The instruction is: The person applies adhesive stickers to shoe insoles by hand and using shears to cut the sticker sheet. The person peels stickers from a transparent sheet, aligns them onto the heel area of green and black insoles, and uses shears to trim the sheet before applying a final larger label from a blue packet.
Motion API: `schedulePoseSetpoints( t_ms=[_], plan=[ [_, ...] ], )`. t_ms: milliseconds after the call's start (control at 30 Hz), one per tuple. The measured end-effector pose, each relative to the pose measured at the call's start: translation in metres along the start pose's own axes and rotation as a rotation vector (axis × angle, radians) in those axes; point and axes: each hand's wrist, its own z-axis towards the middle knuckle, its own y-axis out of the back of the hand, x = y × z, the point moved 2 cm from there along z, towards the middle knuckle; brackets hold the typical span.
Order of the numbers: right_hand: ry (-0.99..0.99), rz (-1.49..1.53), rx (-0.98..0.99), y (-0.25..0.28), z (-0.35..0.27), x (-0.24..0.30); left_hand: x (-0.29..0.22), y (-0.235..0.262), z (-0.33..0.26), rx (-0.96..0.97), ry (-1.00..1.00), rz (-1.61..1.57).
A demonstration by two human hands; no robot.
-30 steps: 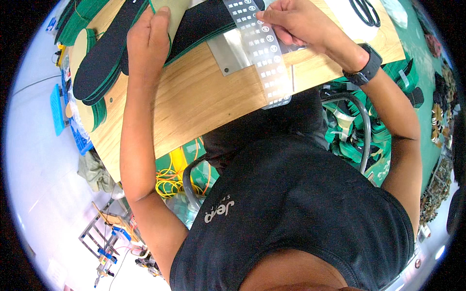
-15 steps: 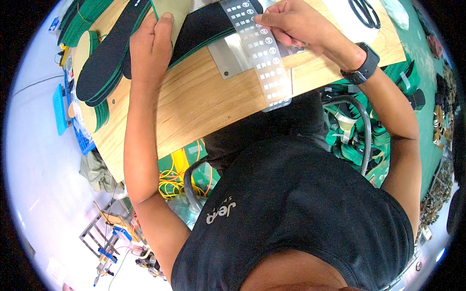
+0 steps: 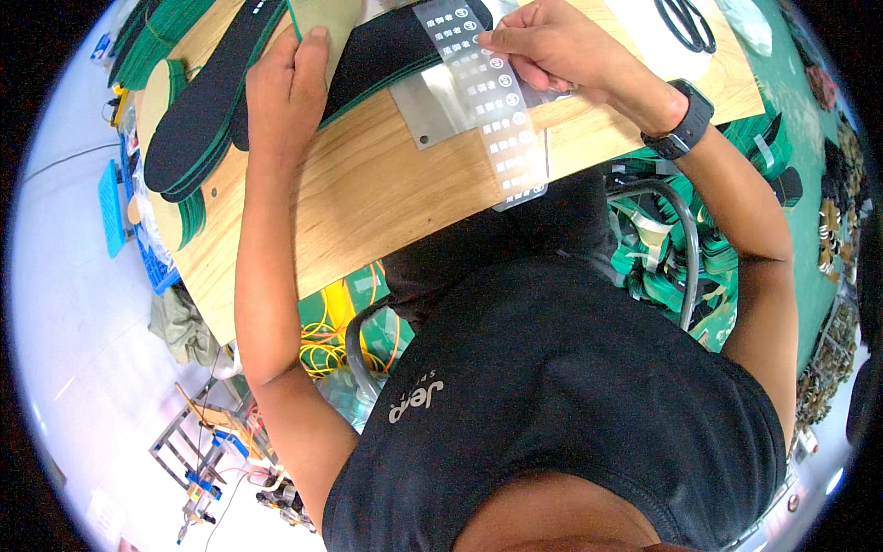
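My left hand (image 3: 283,97), at the far left of the table, is closed around a tan, green-edged insole (image 3: 329,32) that runs out of the picture's top. My right hand (image 3: 566,51) pinches the edge of a clear strip of white printed stickers (image 3: 497,115) between thumb and forefinger. The strip drapes over black insoles (image 3: 386,55) with green edges, crosses a metal plate (image 3: 418,115), and hangs past the table's near edge. Left of my left hand lies a stack of black insoles (image 3: 198,138). Whether a sticker has come loose at my right fingertips is too small to tell.
The wooden table (image 3: 368,202) slants across the view. Black rings (image 3: 685,23) lie on a white sheet at the far right. More green-edged insoles (image 3: 166,37) are piled at the far left. Bundles of insoles (image 3: 653,248) cover the floor beside a grey chair arm (image 3: 690,239).
My right hand and the sticker strip have shifted slightly to the left. The left hand keeps its grip on the tan insole almost unmoved.
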Motion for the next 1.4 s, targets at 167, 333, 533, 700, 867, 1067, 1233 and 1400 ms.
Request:
schedulePoseSetpoints(
  t_ms=[167,333,533,700,867,1067,1233,1400],
  plan=[
    [0.01,0.006,-0.006,-0.001,0.004,-0.005,-0.003,-0.001,-0.004,0.002,0.029,0.022],
    [0.004,0.025,0.001,-0.002,0.001,-0.003,0.002,-0.004,-0.005,-0.016,-0.004,-0.023],
    [0.021,0.065,-0.009,-0.002,-0.003,-0.001,-0.005,-0.007,-0.005,0.155,-0.178,0.199],
    [0.043,0.097,0.007,-0.003,-0.011,-0.004,-0.007,-0.01,-0.005,0.103,-0.291,0.24],
    [0.196,0.094,-0.081,-0.008,-0.035,-0.013,-0.01,-0.008,-0.008,0.117,-0.253,0.252],
    [0.128,0.29,-0.156,0.005,-0.033,-0.027,-0.011,0.0,-0.009,0.064,-0.043,0.139],
    [0.037,0.153,-0.035,0.003,-0.009,-0.005,0.007,0.013,-0.006,-0.178,0.217,-0.217],
    [-0.011,0.082,-0.036,0.001,-0.003,-0.004,0.006,0.016,-0.006,-0.252,0.237,-0.456]
  ],
)
